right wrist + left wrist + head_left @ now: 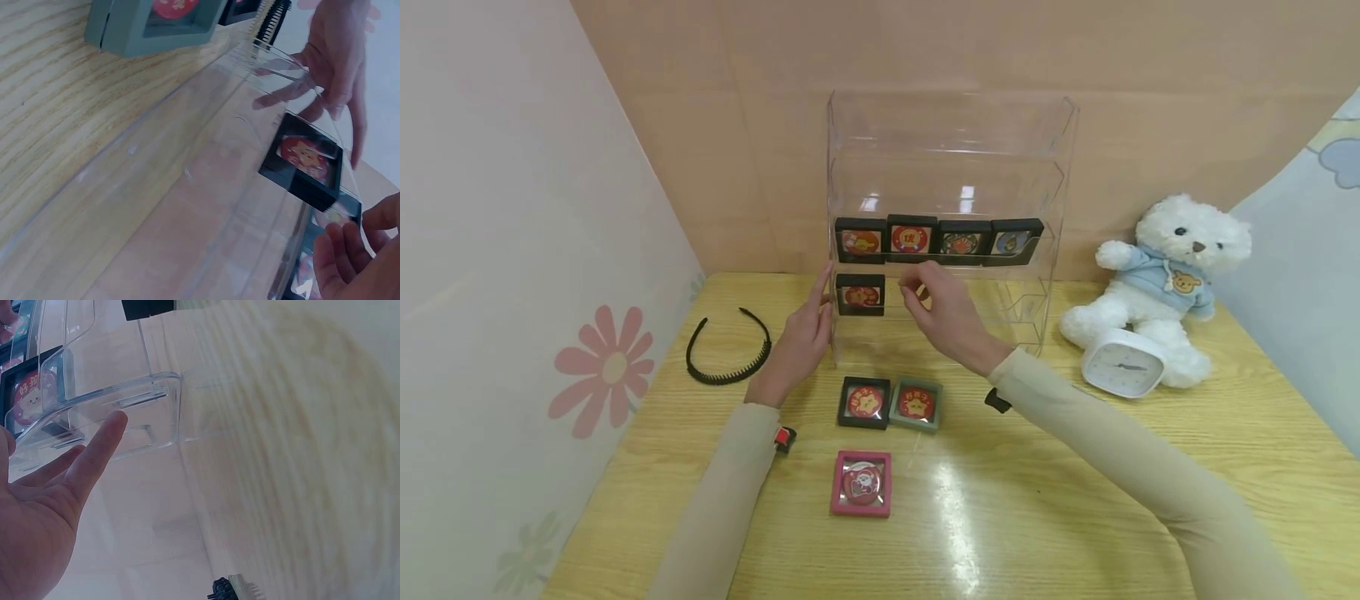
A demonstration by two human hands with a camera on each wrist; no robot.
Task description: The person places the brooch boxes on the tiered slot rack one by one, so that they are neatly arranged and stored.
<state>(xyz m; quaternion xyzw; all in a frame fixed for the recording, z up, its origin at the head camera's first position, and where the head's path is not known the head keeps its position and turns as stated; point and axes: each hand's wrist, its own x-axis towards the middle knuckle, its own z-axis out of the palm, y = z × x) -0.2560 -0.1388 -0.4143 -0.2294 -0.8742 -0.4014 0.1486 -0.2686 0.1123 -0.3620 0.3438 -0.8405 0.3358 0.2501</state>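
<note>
A clear acrylic rack (947,187) stands against the back wall, with a row of black square display frames (912,239) on one tier. On the tier below, a single black frame with a red badge (861,296) sits at the left end. My left hand (801,337) rests on the rack's left side with straight fingers. My right hand (951,312) hovers just right of that single frame, fingers loosely bent. Nothing shows between its fingertips (340,247). Before the rack lie a black frame (864,402), a grey-green frame (916,404) and a pink frame (861,483).
A black toothed headband (728,377) lies on the table to the left. A white teddy bear (1172,258) in a blue top sits at the right, with a white clock (1124,363) leaning before it. Walls bound the table at the back and both sides.
</note>
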